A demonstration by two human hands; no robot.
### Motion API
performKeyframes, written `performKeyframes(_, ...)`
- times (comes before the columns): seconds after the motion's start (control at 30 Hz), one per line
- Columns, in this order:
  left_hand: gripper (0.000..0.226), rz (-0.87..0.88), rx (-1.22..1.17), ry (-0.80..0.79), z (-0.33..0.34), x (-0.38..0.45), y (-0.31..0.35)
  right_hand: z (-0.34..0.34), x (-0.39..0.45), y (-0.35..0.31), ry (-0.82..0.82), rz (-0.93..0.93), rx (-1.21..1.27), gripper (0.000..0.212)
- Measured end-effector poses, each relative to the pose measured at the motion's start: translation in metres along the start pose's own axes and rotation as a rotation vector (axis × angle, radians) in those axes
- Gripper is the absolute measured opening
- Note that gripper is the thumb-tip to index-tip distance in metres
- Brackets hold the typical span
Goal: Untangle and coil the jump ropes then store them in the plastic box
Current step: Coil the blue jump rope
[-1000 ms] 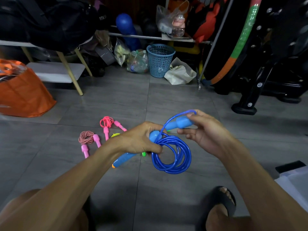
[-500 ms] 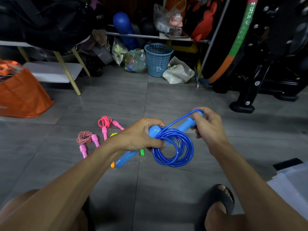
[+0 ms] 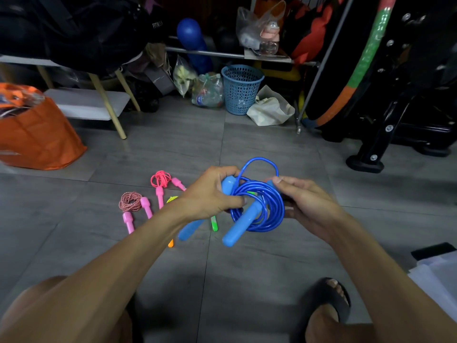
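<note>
A blue jump rope [image 3: 268,211] is wound into a coil in front of me above the grey floor. My left hand [image 3: 210,194] grips one blue handle and the coil's left side. My right hand [image 3: 304,199] holds the coil's right side, thumb pinching the rope on top. The second blue handle [image 3: 241,226] pokes down through the coil, with a loose loop rising above. On the floor to the left lie a coiled red-white rope with pink handles [image 3: 131,204], a coiled pink rope [image 3: 162,180], and a yellow-green rope [image 3: 214,222] mostly hidden behind my left hand.
A white plastic item [image 3: 437,273] shows at the right edge. An orange bag [image 3: 37,134] stands at left, a blue basket [image 3: 241,89] and bags at the back, black exercise equipment [image 3: 385,125] at right. My sandalled foot [image 3: 329,305] is near the bottom.
My right hand has passed the second handle through the coil; it now hangs down through the middle. That hand has shifted onto the coil's right side. The view has tilted slightly.
</note>
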State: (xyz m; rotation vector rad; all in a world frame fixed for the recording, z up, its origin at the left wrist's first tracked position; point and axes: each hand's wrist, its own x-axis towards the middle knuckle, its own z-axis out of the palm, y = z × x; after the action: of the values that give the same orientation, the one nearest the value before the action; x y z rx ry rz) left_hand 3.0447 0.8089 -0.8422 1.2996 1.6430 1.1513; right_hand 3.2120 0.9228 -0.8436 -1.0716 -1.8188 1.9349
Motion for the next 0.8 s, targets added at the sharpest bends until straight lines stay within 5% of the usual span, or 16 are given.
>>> performKeyframes(0.13,0.018,0.042,0.038,0.073,0.007,0.005,-0.010,0.004,0.000,0.002,-0.058,0.003,-0.027,0.035)
performKeyframes(0.23,0.016,0.035,0.009,0.130,0.013,0.008,-0.016,0.007,-0.001,0.006,-0.172,0.008,-0.044,0.062)
performKeyframes(0.33,0.019,0.008,-0.032,0.165,0.018,0.009,-0.018,0.007,-0.004,0.006,-0.240,-0.099,-0.160,0.044)
performKeyframes(0.4,0.024,-0.009,-0.044,0.189,0.020,0.010,-0.019,0.009,-0.005,0.007,-0.205,-0.143,-0.221,0.036)
performKeyframes(0.53,0.027,-0.080,-0.102,0.254,0.023,0.015,-0.022,0.016,0.002,0.013,0.020,-0.119,-0.281,0.062)
performKeyframes(0.6,0.024,-0.105,-0.115,0.345,0.026,0.018,-0.024,0.019,0.006,0.019,0.151,-0.086,-0.280,0.053)
performKeyframes(0.73,0.016,-0.118,0.011,0.517,0.025,0.021,-0.031,0.030,0.006,0.027,0.071,0.085,-0.207,0.032)
performKeyframes(0.8,0.023,-0.129,0.022,0.541,0.022,0.021,-0.033,0.029,0.008,0.026,0.085,0.016,-0.398,0.029)
